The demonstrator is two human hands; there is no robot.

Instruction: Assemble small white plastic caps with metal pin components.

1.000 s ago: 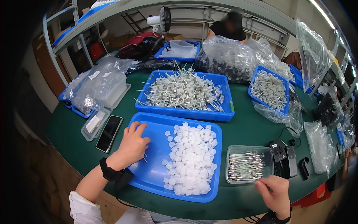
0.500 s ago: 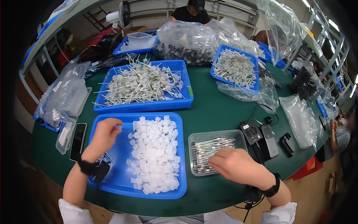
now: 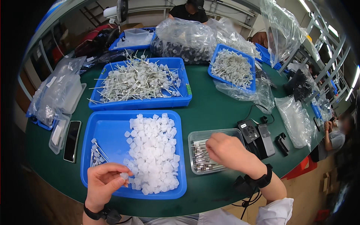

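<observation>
My left hand (image 3: 104,183) is over the near left corner of a blue tray (image 3: 108,125), with a small translucent white cap (image 3: 124,175) pinched between thumb and fingers. A heap of similar white caps (image 3: 153,153) fills the tray's right part. Several thin metal rods with white heads (image 3: 98,153) lie along its left side. My right hand (image 3: 229,150) is above a clear plastic box (image 3: 192,165) of thin metal rods with thicker ends (image 3: 202,159). Its fingers are bent together, and whatever they may hold is hidden.
Beyond the tray stands another blue tray (image 3: 140,104), heaped with white-headed rods. A smaller blue tray (image 3: 252,80) holds similar pieces. A phone (image 3: 72,141) lies at left. Right of the box are a small black fan device (image 3: 248,130) and cables. A person (image 3: 189,13) sits opposite.
My left hand has come down from the tray's upper left to its near edge, uncovering the rods at left. My right hand has lifted slightly away from the rods. The view has shifted a little.
</observation>
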